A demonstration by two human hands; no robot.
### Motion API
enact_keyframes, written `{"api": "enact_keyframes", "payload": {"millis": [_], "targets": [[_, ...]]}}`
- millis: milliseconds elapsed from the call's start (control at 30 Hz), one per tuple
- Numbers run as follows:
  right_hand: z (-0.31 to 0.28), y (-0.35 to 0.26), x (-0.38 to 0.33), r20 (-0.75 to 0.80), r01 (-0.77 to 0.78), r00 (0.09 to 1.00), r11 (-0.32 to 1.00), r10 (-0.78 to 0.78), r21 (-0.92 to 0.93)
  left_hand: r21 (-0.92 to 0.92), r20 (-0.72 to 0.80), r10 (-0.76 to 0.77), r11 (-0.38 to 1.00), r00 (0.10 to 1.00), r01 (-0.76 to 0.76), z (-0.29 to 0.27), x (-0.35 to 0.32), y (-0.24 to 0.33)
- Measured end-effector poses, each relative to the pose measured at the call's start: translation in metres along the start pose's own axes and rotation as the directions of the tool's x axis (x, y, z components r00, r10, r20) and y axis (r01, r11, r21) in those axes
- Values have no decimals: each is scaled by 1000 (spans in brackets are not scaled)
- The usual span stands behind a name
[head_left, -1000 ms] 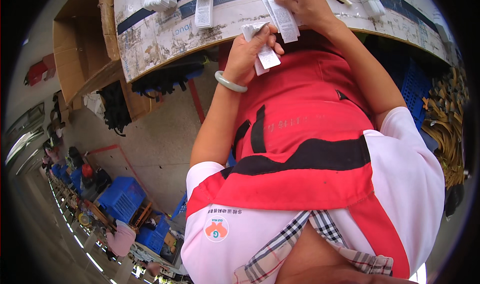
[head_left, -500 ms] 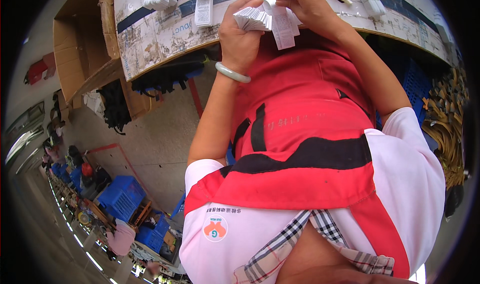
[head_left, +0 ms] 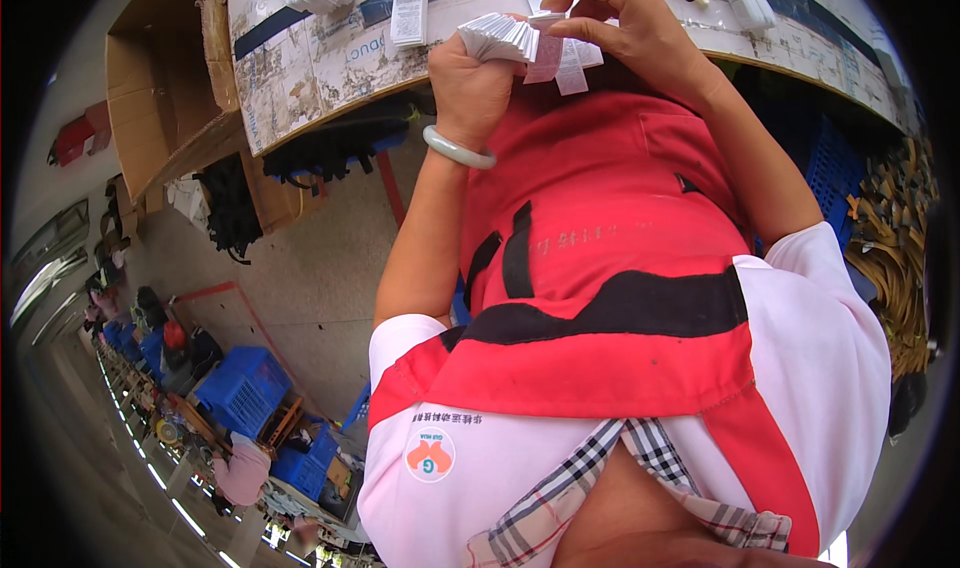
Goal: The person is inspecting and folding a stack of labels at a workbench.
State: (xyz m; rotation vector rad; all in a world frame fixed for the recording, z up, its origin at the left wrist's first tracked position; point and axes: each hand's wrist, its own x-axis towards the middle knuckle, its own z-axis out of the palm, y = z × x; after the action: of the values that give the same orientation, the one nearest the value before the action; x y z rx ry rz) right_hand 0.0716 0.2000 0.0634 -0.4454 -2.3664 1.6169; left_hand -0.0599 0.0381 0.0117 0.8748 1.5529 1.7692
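- Change since the earlier frames: the left hand (head_left: 470,73) has risen from below the counter edge (head_left: 330,108) to level with it, and the loose white slips it carried are now gathered into one fanned stack of paper tags (head_left: 500,36). The right hand (head_left: 630,28) has stayed at about the same place.
- Left hand state: closed in a fist around the base of the stack, a pale green bangle (head_left: 458,150) on the wrist.
- Right hand state: thumb and forefinger pinch a single hanging tag strip (head_left: 548,53); the other fingers are curled above it.
- Key relation: the stack lies just left of the right hand and touches the pinched strip. The strip's long axis hangs downward; the stack's leaves fan up and to the right, toward the right hand. The right hand is nearer the strip, the left nearer the stack.
- Edges and room: both hands work at the counter's near edge, in front of the red apron (head_left: 600,258). More white tag bundles (head_left: 408,8) lie on the counter beyond them. Open space lies below and to the left, over the floor; a cardboard box (head_left: 165,78) stands well apart at the left.
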Motion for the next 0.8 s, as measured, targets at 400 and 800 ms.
{"api": "enact_keyframes", "payload": {"millis": [400, 800], "targets": [[8, 11, -2, 26, 94, 995, 994, -93, -58, -73, -57, 5, 997, 998, -9, 9, -6, -1], [18, -4, -10, 241, -203, 961, 933, 133, 296, -429, 196, -412, 780, 890, 455, 11, -16, -2]]}}
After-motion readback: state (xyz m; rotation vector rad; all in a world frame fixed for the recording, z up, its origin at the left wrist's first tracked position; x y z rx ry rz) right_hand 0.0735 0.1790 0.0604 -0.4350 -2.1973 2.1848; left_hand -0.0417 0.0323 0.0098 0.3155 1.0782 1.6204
